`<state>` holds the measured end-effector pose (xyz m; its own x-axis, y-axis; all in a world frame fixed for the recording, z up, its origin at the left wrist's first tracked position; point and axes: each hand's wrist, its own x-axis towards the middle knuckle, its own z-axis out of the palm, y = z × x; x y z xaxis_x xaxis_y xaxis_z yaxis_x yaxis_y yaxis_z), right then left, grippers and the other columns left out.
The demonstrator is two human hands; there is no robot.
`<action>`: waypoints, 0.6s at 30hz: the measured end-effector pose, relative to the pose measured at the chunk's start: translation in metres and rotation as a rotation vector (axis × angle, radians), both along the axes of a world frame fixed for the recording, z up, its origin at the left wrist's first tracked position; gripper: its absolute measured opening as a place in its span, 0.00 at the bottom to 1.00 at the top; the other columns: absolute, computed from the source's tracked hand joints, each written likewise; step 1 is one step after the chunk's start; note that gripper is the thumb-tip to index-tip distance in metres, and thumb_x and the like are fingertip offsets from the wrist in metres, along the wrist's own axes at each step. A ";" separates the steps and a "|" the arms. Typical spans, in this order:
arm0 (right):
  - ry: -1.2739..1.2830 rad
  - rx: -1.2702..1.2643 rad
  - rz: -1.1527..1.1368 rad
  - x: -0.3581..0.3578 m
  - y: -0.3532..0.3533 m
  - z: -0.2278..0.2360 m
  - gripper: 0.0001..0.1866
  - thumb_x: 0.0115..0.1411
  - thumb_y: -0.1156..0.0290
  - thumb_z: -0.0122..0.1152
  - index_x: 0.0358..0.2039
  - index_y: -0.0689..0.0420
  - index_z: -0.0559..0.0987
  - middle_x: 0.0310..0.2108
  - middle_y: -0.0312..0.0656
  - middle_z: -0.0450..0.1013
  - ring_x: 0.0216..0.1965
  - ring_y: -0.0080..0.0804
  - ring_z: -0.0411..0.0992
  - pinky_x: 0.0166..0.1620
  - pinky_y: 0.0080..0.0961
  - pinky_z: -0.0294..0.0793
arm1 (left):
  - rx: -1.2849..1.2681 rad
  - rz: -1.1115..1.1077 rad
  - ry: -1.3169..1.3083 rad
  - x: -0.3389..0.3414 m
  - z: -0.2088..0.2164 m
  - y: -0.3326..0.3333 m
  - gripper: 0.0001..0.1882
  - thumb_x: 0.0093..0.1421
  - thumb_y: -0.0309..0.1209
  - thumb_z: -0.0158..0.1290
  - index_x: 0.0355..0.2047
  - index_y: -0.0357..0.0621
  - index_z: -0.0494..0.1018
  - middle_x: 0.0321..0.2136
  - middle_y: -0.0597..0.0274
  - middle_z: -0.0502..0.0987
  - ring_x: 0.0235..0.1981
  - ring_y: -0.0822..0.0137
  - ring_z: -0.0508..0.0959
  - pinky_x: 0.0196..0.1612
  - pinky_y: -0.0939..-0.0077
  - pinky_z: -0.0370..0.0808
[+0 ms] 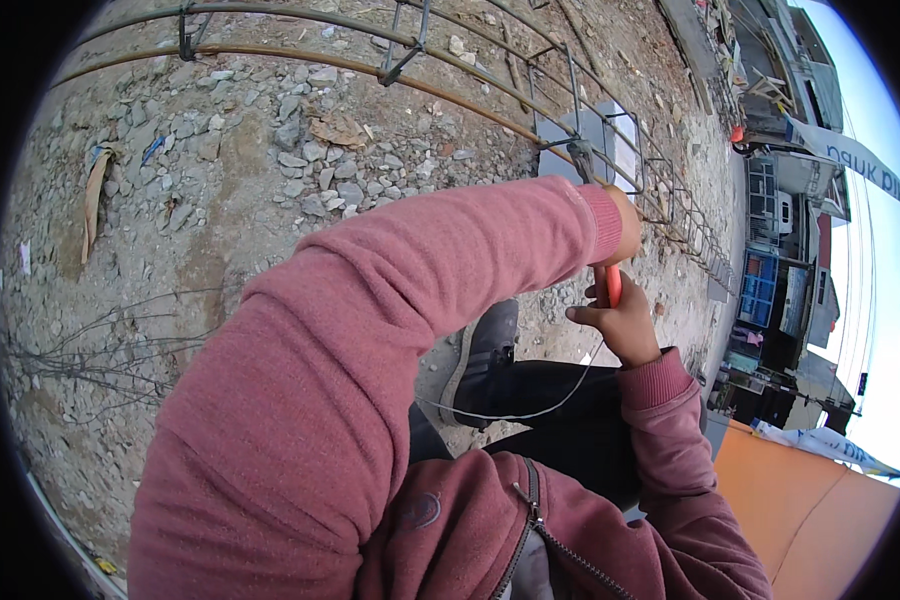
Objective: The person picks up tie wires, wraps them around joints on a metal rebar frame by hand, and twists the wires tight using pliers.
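My right hand (625, 322) is closed around the orange-red handle (613, 285) of what look like pincers. Their dark metal head (581, 155) is against a stirrup of the long rebar cage (490, 116). My left arm reaches across from the lower left, and its bent hand (625, 222) is in front of the tool's middle, close to the cage. The left fingers are hidden behind the wrist and sleeve. A thin wire (530, 414) curves from below my right hand across my dark trousers.
Broken stones (315, 180) litter the dirt around the cage. A grey-white block (615, 150) sits under it. Loose tie wires (90, 360) are spread at left, near a brown strip (94, 205). My shoe (482, 360) is below my arm; an orange panel (810, 510) stands at lower right.
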<state>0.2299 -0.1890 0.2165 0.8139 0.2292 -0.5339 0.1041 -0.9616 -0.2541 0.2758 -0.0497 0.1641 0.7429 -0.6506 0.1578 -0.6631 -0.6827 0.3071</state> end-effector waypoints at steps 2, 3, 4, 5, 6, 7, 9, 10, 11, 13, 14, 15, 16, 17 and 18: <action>-0.141 -0.064 0.108 0.002 -0.005 -0.007 0.32 0.41 0.75 0.63 0.49 0.66 0.67 0.32 0.47 0.71 0.30 0.33 0.71 0.35 0.27 0.72 | -0.033 -0.031 -0.135 -0.004 -0.009 0.003 0.05 0.46 0.31 0.55 0.23 0.48 0.79 0.25 0.62 0.79 0.29 0.62 0.80 0.28 0.65 0.75; 0.110 0.170 -0.180 0.005 -0.007 -0.007 0.31 0.43 0.73 0.59 0.50 0.68 0.66 0.36 0.50 0.72 0.31 0.37 0.73 0.38 0.31 0.73 | -0.032 -0.032 -0.329 -0.005 -0.015 0.004 0.08 0.48 0.32 0.54 0.30 0.50 0.78 0.26 0.65 0.78 0.31 0.65 0.79 0.34 0.69 0.75; 0.323 0.379 -0.502 0.008 -0.010 -0.007 0.30 0.45 0.71 0.56 0.50 0.70 0.65 0.39 0.54 0.72 0.33 0.42 0.74 0.40 0.36 0.74 | -0.020 -0.018 -0.310 -0.008 -0.026 0.007 0.08 0.48 0.32 0.54 0.30 0.50 0.78 0.26 0.65 0.78 0.31 0.65 0.79 0.34 0.69 0.75; 0.588 0.513 -0.559 0.010 -0.012 -0.005 0.30 0.49 0.71 0.51 0.53 0.70 0.62 0.43 0.55 0.70 0.37 0.43 0.74 0.44 0.43 0.73 | -0.331 -0.057 -0.771 -0.010 -0.039 0.012 0.09 0.49 0.33 0.52 0.33 0.52 0.76 0.27 0.67 0.77 0.32 0.66 0.78 0.39 0.71 0.73; 0.664 0.563 -0.521 0.012 -0.013 -0.004 0.30 0.49 0.71 0.51 0.53 0.70 0.62 0.43 0.55 0.70 0.37 0.43 0.74 0.44 0.43 0.73 | -0.645 -0.075 -1.220 -0.013 -0.049 0.015 0.11 0.50 0.34 0.51 0.36 0.53 0.74 0.27 0.69 0.75 0.33 0.67 0.76 0.43 0.72 0.72; 0.844 0.667 -0.531 0.011 -0.013 -0.002 0.30 0.51 0.70 0.52 0.54 0.70 0.60 0.46 0.56 0.68 0.40 0.44 0.73 0.47 0.45 0.71 | -0.698 0.004 -1.230 -0.016 -0.057 0.015 0.11 0.51 0.36 0.49 0.36 0.55 0.70 0.25 0.72 0.71 0.32 0.69 0.73 0.43 0.75 0.69; 1.013 0.706 -0.596 0.007 -0.011 0.001 0.29 0.54 0.66 0.54 0.53 0.67 0.62 0.43 0.51 0.69 0.38 0.38 0.71 0.45 0.39 0.71 | -0.624 -0.031 -1.088 -0.016 -0.063 0.013 0.08 0.50 0.36 0.50 0.32 0.54 0.70 0.24 0.73 0.70 0.30 0.69 0.73 0.40 0.74 0.68; 0.954 0.733 -0.567 0.004 -0.009 0.001 0.29 0.54 0.66 0.54 0.53 0.67 0.62 0.43 0.51 0.69 0.38 0.38 0.71 0.45 0.39 0.71 | -0.547 -0.052 -0.961 -0.016 -0.064 0.013 0.07 0.48 0.36 0.50 0.28 0.53 0.69 0.22 0.73 0.69 0.28 0.70 0.72 0.36 0.74 0.68; 1.111 0.887 -0.615 -0.001 -0.006 0.000 0.26 0.53 0.66 0.55 0.50 0.64 0.64 0.38 0.46 0.67 0.33 0.33 0.68 0.40 0.33 0.68 | -0.610 -0.067 -0.886 -0.014 -0.062 0.011 0.07 0.45 0.38 0.52 0.23 0.53 0.67 0.20 0.73 0.66 0.25 0.70 0.71 0.31 0.75 0.66; 1.242 1.015 -0.730 -0.008 0.000 -0.002 0.15 0.51 0.68 0.59 0.38 0.56 0.68 0.24 0.31 0.59 0.23 0.22 0.56 0.28 0.20 0.56 | -0.637 -0.087 -0.904 -0.011 -0.059 0.011 0.08 0.43 0.39 0.52 0.22 0.54 0.67 0.20 0.74 0.66 0.25 0.70 0.71 0.30 0.75 0.66; 1.195 0.951 -0.720 -0.011 0.002 -0.004 0.15 0.51 0.68 0.59 0.38 0.56 0.68 0.24 0.31 0.59 0.23 0.22 0.56 0.28 0.20 0.56 | -0.663 -0.104 -0.918 -0.009 -0.058 0.011 0.10 0.42 0.41 0.53 0.21 0.54 0.67 0.19 0.74 0.67 0.24 0.70 0.71 0.30 0.74 0.66; 1.186 0.910 -0.711 -0.013 0.005 -0.006 0.13 0.50 0.70 0.59 0.35 0.55 0.68 0.22 0.29 0.58 0.22 0.21 0.56 0.27 0.20 0.55 | -0.617 -0.105 -1.003 -0.009 -0.059 0.012 0.12 0.39 0.44 0.54 0.21 0.54 0.67 0.19 0.74 0.66 0.24 0.70 0.71 0.28 0.73 0.66; 1.205 0.932 -0.703 -0.015 0.006 -0.007 0.12 0.49 0.71 0.60 0.33 0.54 0.68 0.21 0.28 0.58 0.22 0.20 0.56 0.26 0.19 0.55 | -0.602 -0.105 -0.983 -0.009 -0.059 0.014 0.12 0.39 0.44 0.54 0.21 0.54 0.67 0.19 0.74 0.66 0.24 0.70 0.71 0.28 0.73 0.66; 1.093 0.802 -0.707 -0.015 0.009 -0.006 0.10 0.50 0.72 0.60 0.30 0.53 0.67 0.18 0.26 0.57 0.21 0.19 0.55 0.24 0.18 0.53 | -0.586 -0.133 -0.983 -0.011 -0.059 0.017 0.13 0.40 0.45 0.54 0.21 0.54 0.67 0.19 0.74 0.66 0.24 0.70 0.71 0.28 0.73 0.66; 1.089 0.829 -0.713 -0.015 0.010 -0.006 0.10 0.50 0.72 0.60 0.30 0.53 0.67 0.18 0.26 0.57 0.21 0.19 0.55 0.24 0.18 0.53 | -0.567 -0.176 -0.975 -0.013 -0.058 0.018 0.13 0.40 0.46 0.54 0.22 0.54 0.68 0.19 0.74 0.66 0.24 0.69 0.71 0.27 0.73 0.66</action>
<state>0.2148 -0.1786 0.2109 0.1932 0.4978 -0.8455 -0.8843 -0.2849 -0.3698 0.2631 -0.0315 0.1060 0.0487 -0.3848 0.9217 -0.8609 -0.4841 -0.1566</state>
